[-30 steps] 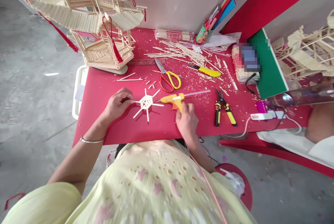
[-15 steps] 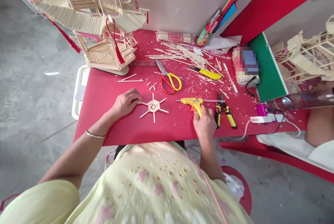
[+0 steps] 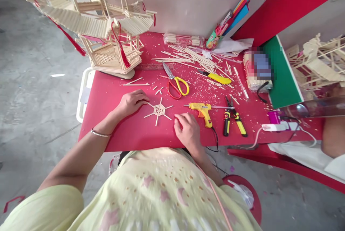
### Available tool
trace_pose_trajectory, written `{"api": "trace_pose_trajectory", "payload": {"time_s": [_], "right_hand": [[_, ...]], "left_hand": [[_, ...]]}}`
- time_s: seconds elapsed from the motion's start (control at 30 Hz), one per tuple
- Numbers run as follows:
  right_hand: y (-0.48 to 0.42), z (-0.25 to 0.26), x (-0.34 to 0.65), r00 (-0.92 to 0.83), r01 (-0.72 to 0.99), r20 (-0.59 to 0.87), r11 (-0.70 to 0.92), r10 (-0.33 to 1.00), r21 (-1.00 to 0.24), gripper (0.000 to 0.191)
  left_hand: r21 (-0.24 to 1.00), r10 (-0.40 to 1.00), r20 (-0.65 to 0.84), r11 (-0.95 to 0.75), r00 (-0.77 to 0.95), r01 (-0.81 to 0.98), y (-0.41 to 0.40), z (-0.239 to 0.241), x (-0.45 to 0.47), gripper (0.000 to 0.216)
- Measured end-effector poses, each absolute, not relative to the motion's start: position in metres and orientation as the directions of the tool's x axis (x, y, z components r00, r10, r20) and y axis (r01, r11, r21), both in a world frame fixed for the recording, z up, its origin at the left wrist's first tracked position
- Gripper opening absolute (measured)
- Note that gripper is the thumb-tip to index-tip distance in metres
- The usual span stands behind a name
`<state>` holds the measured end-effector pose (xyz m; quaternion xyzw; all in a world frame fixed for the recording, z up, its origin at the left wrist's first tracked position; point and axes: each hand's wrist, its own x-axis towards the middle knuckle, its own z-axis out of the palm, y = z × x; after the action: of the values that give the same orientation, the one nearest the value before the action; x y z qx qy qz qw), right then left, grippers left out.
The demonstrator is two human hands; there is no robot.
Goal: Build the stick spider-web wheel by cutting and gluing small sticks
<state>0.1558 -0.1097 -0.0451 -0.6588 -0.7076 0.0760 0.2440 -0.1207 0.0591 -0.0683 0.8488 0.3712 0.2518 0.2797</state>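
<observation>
A small star-shaped frame of thin wooden sticks point(image 3: 159, 110) lies flat on the red table point(image 3: 129, 134). My left hand point(image 3: 132, 102) rests at its left side, fingers curled and pinching the tip of one spoke. My right hand point(image 3: 187, 130) sits on the table just right of the frame, fingers loosely curled, holding nothing. The yellow glue gun point(image 3: 201, 110) lies on the table to the right of that hand, apart from it.
Red-and-yellow scissors point(image 3: 176, 84), a yellow knife point(image 3: 217, 77) and pliers point(image 3: 232, 119) lie behind and to the right. Loose sticks point(image 3: 191, 58) are scattered at the back. A tall stick pagoda point(image 3: 107, 40) stands back left. A power strip point(image 3: 277, 127) and another person's arm point(image 3: 331, 134) are at right.
My right hand set the glue gun down on the table, let it go and moved left toward the stick frame. My left hand stayed on the frame.
</observation>
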Motion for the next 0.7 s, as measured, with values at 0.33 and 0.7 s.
{"api": "trace_pose_trajectory", "payload": {"time_s": [0.33, 0.7], "right_hand": [[-0.108, -0.059, 0.135, -0.038, 0.904, 0.217, 0.126, 0.975, -0.408, 0.025], [-0.106, -0.062, 0.133, -0.045, 0.907, 0.225, 0.134, 0.973, -0.399, 0.021]], "left_hand": [[0.632, 0.773, 0.241, -0.584, 0.586, 0.510, 0.055, -0.073, -0.123, 0.031], [0.625, 0.781, 0.220, -0.573, 0.585, 0.531, 0.051, -0.069, -0.120, 0.032]]}}
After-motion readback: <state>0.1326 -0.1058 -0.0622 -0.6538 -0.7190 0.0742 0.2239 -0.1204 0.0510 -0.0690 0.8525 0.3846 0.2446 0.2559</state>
